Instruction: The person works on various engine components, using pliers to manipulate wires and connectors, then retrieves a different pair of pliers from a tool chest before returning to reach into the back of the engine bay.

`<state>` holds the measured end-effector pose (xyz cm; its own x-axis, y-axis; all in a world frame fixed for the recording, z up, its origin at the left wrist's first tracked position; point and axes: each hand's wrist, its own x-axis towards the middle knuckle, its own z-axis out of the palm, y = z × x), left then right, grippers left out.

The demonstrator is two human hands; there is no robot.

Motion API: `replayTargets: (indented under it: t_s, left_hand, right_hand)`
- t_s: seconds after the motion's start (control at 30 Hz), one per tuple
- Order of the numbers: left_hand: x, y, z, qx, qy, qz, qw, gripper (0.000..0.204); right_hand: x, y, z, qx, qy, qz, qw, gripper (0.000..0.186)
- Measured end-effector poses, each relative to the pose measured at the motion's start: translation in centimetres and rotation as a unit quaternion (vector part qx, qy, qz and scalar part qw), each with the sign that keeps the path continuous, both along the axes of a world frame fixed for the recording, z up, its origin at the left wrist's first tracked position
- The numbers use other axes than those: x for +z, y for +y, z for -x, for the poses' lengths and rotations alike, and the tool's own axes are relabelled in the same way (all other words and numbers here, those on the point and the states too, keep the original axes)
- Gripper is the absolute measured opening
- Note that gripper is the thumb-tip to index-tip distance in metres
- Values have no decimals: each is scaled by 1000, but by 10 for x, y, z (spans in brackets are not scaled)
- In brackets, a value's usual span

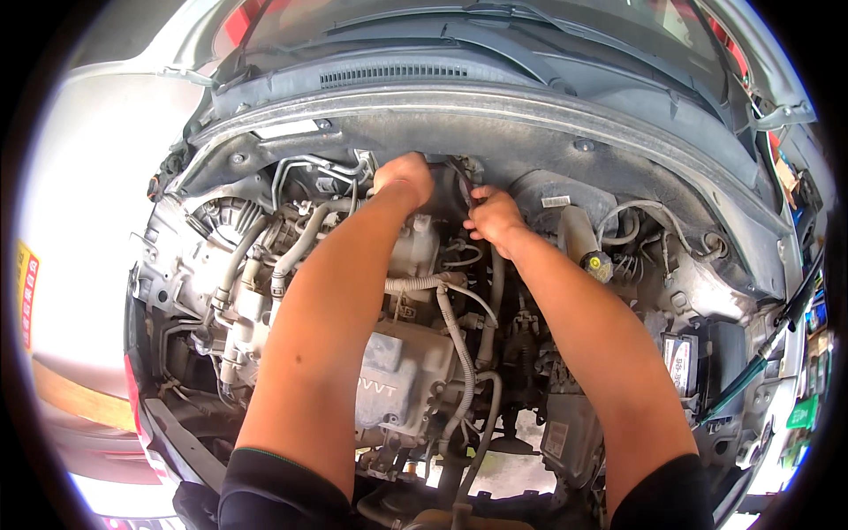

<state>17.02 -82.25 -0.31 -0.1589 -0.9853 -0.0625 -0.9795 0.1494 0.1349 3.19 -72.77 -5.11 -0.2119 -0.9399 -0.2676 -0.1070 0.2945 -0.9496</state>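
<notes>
Both my arms reach across the engine bay to the firewall point(371, 137) at its far side. My left hand point(405, 177) is closed in a fist close against the firewall, and whatever its fingers hold is hidden behind the hand. A little to the right and nearer, my right hand point(495, 215) is closed around a slim, dark reddish, handle-like piece point(466, 187). That piece slants up and left toward the firewall, and its far end is lost in shadow. Below the hands lie the engine's grey cover point(402, 375) and a ribbed grey conduit point(452, 331).
A fluid reservoir point(579, 231) with a black and yellow cap stands right of my right hand. The battery point(682, 362) sits beyond my right forearm, near a teal and black rod point(746, 375). Metal pipes point(305, 163) and hoses crowd the left side. The cowl edge point(477, 102) overhangs the back.
</notes>
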Motion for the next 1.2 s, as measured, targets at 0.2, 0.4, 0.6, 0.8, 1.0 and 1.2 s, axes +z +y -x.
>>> replayTargets:
  t_s: [0.2,0.4,0.6,0.8,1.0,1.2]
  left_hand:
    - [-6,9,15,-11,-6,5,1000,30]
    - [-7,11,15,-18,-1,28,999,29]
    - [-10,8,11,-8,11,4,1000,30]
    - [13,29,17,-75,-22,-33,996,59]
    - [33,33,39,-134,-106,-127,977,91]
    - [39,44,61,-68,-115,-141,981,67]
  right_hand:
    - [-11,-5,9,-8,-22,26,999,37]
    - [-13,-11,10,-10,21,45,999,32]
    - [-21,-15,4,-8,22,72,997,31]
    - [-10,-6,-1,-24,-59,61,996,25]
    - [-11,-12,-1,-68,-162,51,983,28]
    - [-10,-15,15,-102,-236,24,966,29]
